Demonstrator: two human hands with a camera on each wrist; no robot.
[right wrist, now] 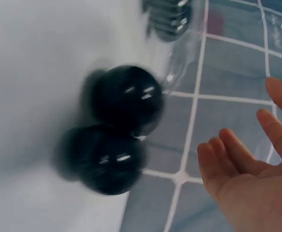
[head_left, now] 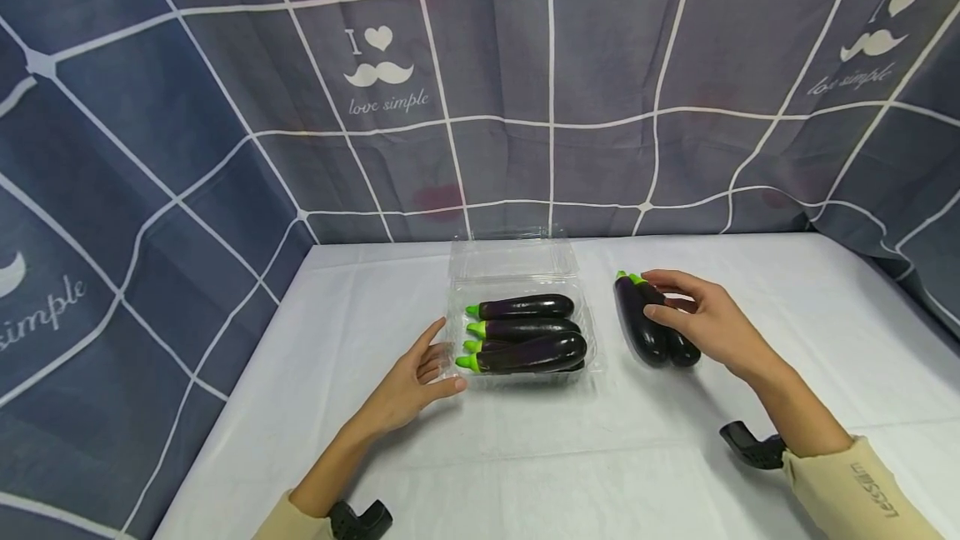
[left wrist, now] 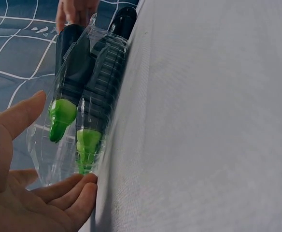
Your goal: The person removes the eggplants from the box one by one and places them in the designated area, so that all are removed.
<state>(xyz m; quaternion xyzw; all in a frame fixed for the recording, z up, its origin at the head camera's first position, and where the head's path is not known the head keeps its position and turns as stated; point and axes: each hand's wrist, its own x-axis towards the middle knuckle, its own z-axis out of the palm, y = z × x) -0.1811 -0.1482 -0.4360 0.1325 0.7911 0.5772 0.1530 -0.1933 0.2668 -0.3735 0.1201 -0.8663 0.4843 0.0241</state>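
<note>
A clear plastic clamshell box [head_left: 592, 367] stands open on the white table, with several dark purple eggplants [head_left: 525, 332] lying in it, green stems to the left. My left hand [head_left: 447, 357] lies open at the box's left edge, fingertips touching its corner. In the left wrist view, the box [left wrist: 44, 164] and its eggplants [left wrist: 90, 72] sit just past my left hand [left wrist: 49, 147]. Two loose eggplants [head_left: 647, 333] lie side by side right of the box. My right hand [head_left: 658, 297] hovers over them with relaxed fingers. The right wrist view shows the pair [right wrist: 121, 130] apart from my open right hand [right wrist: 242, 123].
The box's lid [head_left: 513, 257] lies folded back toward the rear. A grey-blue checked curtain [head_left: 555, 107] closes off the back and both sides of the table [head_left: 525, 473]. Black wrist mounts [head_left: 750, 444] sit at both forearms.
</note>
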